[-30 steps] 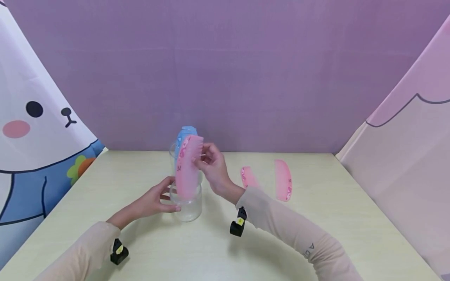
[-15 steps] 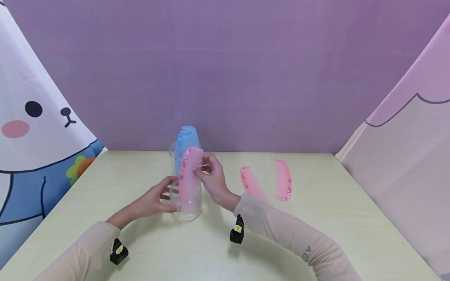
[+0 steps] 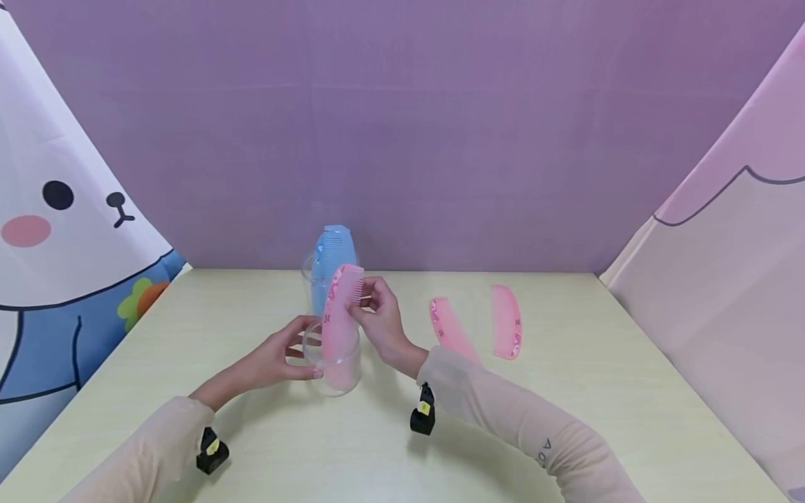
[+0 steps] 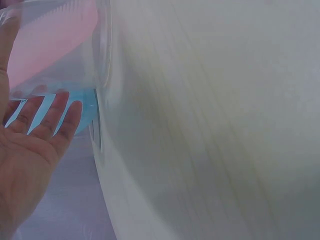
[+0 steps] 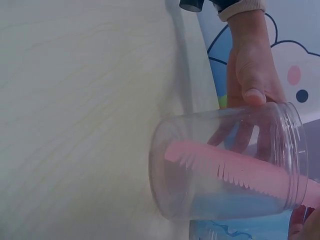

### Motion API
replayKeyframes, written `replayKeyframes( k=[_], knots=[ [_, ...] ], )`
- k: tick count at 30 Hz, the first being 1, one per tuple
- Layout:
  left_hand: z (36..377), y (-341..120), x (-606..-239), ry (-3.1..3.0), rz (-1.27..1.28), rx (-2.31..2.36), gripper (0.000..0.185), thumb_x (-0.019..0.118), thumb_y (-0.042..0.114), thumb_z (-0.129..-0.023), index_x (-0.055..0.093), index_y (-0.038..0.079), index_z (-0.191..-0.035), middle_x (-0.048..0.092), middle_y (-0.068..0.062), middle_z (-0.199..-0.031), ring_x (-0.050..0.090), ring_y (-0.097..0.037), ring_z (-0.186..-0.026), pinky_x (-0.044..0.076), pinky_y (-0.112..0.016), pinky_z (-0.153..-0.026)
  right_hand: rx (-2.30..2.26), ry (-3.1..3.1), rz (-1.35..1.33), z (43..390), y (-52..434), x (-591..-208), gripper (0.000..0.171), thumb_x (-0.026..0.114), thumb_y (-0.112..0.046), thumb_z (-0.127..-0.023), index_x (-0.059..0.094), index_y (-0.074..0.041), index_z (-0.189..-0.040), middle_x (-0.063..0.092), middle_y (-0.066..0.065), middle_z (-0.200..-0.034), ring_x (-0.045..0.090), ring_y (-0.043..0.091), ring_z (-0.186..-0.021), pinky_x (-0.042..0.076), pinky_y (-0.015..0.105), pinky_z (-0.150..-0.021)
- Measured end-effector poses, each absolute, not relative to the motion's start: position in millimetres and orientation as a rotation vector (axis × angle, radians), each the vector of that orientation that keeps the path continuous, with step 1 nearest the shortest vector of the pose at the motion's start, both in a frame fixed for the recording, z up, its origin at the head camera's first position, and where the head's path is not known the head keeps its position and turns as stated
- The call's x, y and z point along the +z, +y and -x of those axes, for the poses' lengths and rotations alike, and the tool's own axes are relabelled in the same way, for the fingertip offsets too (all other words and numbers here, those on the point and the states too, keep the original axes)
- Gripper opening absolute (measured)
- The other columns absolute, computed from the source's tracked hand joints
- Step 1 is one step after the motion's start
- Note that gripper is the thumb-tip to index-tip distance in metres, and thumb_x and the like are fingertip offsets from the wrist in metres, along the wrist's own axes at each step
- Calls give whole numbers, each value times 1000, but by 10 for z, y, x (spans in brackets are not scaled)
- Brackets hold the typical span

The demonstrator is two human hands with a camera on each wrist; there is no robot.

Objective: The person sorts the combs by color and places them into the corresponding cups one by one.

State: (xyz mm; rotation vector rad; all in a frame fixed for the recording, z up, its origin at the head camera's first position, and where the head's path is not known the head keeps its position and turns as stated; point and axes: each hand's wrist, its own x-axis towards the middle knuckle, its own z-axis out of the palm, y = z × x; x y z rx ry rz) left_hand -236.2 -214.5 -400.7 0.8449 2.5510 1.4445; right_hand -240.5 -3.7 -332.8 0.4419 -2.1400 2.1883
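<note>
Now the pink comb point(image 3: 339, 318) stands almost upright in the clear jar point(image 3: 333, 367), with its long axis running from about 12 o'clock down to 6 o'clock and leaning slightly to the left at the bottom. Its lower end is inside the jar and its upper end rises above the rim. The comb is flat, pale pink, with fine teeth along its right edge and a small printed pattern near the curved back.

The right hand point(image 3: 380, 321) pinches the upper part of the comb between thumb and fingertips, at the 3 o'clock side of it. The left hand point(image 3: 277, 360) curls around the jar from 9 o'clock, with the thumb and fingers on its wall.

Behind the jar, at 12 o'clock, a blue comb point(image 3: 333, 258) stands in a second jar. Two more pink combs point(image 3: 506, 321) lie flat on the table point(image 3: 597, 391), at 3 o'clock from the right hand.
</note>
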Motion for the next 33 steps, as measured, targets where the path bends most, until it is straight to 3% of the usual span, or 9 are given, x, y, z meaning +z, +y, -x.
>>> replayKeyframes(
  k=[17, 33],
  knots=[
    [2361, -2152, -3996, 2558, -806, 1418, 76, 77, 26, -72, 33, 17, -134, 44, -9, -133, 53, -30, -112, 50, -26, -83, 2189, -2171, -393, 2443, -46, -3365, 34, 58, 10, -81, 48, 3, -113, 56, 21, -107, 56, 18, -90, 53, 29, -83],
    [2351, -2146, -3996, 2568, -838, 1431, 75, 78, 25, -72, 34, 14, -132, 46, -11, -131, 54, -32, -110, 52, -30, -82, 2211, -2150, -535, 2622, 148, -3502, 42, 61, 6, -81, 44, 5, -119, 54, 26, -114, 54, 35, -103, 52, 27, -83]
  ],
)
